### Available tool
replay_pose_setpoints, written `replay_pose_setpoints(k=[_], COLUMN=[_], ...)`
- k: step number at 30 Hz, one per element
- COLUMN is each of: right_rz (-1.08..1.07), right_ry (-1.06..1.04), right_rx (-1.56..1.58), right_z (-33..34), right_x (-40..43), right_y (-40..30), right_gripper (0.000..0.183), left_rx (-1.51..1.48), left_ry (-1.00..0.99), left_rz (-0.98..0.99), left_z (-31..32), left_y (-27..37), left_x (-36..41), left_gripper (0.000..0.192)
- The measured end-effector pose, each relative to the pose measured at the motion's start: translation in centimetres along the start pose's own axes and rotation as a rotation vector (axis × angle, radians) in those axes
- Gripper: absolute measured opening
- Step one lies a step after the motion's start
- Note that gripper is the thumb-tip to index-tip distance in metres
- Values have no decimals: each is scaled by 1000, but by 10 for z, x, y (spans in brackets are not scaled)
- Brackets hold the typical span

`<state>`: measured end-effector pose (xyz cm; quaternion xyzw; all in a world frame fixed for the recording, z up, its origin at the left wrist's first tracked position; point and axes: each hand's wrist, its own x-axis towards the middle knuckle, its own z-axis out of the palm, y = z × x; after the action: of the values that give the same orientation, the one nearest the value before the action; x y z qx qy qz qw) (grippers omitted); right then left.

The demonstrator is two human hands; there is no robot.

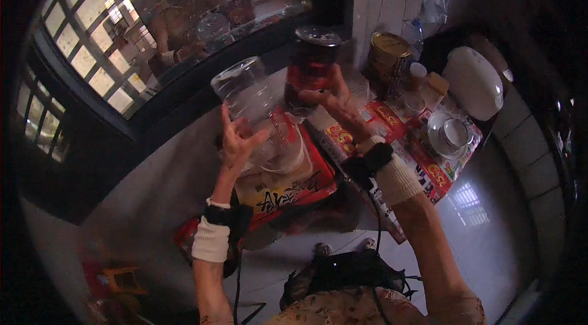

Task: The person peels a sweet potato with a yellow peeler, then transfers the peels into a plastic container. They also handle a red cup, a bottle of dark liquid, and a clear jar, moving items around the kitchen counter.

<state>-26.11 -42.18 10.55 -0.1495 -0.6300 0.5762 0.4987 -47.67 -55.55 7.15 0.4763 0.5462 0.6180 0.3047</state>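
My left hand (pixel 239 139) is around the lower part of a clear, see-through jar (pixel 243 88), which tilts away from me. My right hand (pixel 337 102) grips the side of a jar with dark red contents (pixel 308 78) and a shiny lid (pixel 318 36). Both jars are close together near the window. Below them, a clear plastic container or bag (pixel 289 159) with a pale rim rests on a red and yellow box (pixel 294 189) that bears writing. Blur hides the exact finger contact on both jars.
To the right, a table with a printed red and white cover (pixel 432 171) carries a gold-lidded tin (pixel 389 47), a white-capped bottle (pixel 418 70), stacked white dishes (pixel 452 134) and a large white rounded object (pixel 475 81). A barred window (pixel 101 49) borders the left. A yellow stool (pixel 123 279) stands lower left.
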Motion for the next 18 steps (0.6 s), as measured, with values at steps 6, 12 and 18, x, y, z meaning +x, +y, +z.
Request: replay_pose_setpoints(k=[6,12,18], right_rz=[-20,173,272], right_ry=[-34,-148,-280], right_rx=[233,154,-1], right_z=[4,10,18], right_x=[21,46,68], right_y=[40,72,87], right_gripper=[81,81,93], left_rx=[-32,-7,-112], left_ry=[24,7,0], left_rz=[-15,-87,-127], left_z=[-14,-13,-13], left_y=[-6,-7,-10], left_x=[-9,-7,-2], left_gripper=[118,118,116])
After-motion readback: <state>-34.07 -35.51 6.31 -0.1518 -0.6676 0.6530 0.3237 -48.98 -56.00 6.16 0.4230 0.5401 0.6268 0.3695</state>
